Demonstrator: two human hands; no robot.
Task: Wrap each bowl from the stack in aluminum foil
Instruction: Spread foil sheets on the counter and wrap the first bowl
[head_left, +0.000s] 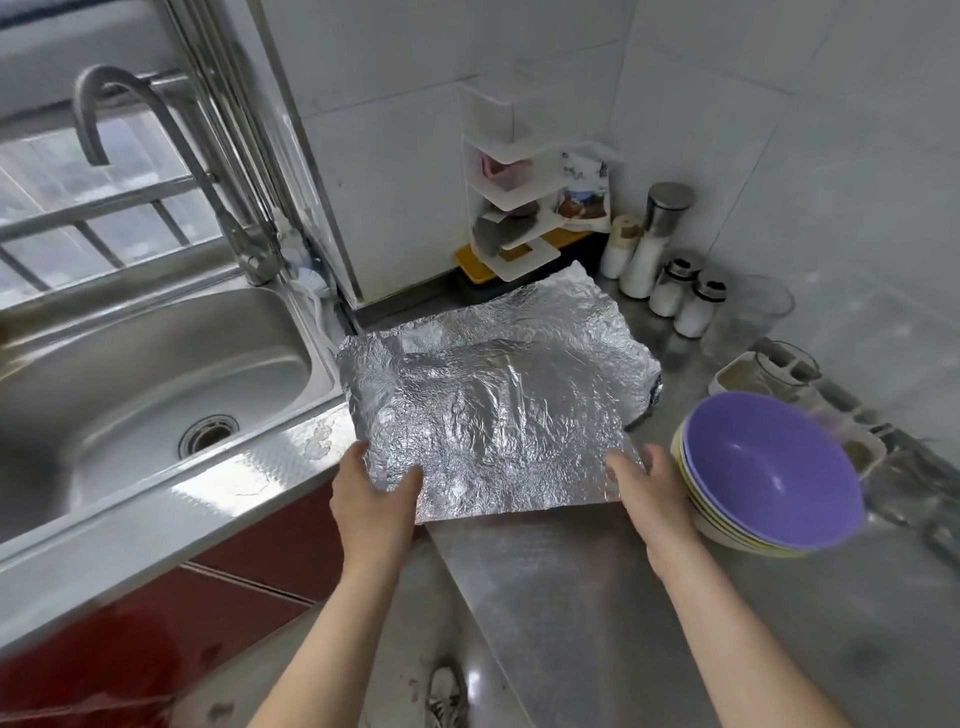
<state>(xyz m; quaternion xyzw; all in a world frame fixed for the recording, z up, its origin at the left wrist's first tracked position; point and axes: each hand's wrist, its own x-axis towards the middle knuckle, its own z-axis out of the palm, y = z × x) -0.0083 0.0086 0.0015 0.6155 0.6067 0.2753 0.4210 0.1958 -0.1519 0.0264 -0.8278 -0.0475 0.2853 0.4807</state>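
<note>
The stack of bowls (727, 535) is sitting near the counter's (571, 597) right side, a purple bowl (774, 473) tilting on top, just beside the right hand (649, 493). A crinkled sheet of aluminum foil (498, 400) is lying across the counter by its sink-side edge, its far edge reaching toward the back corner. The left hand (371, 499) is pinching the foil's near-left corner, thumb on top. The right hand is gripping the near-right corner, thumb pressing on the sheet; its other fingers seem to be curling under the edge, though the foil is hiding them. Bare counter is lying open between the foil's near edge and the person. Jars (685, 296) are crowding the back right edge.
</note>
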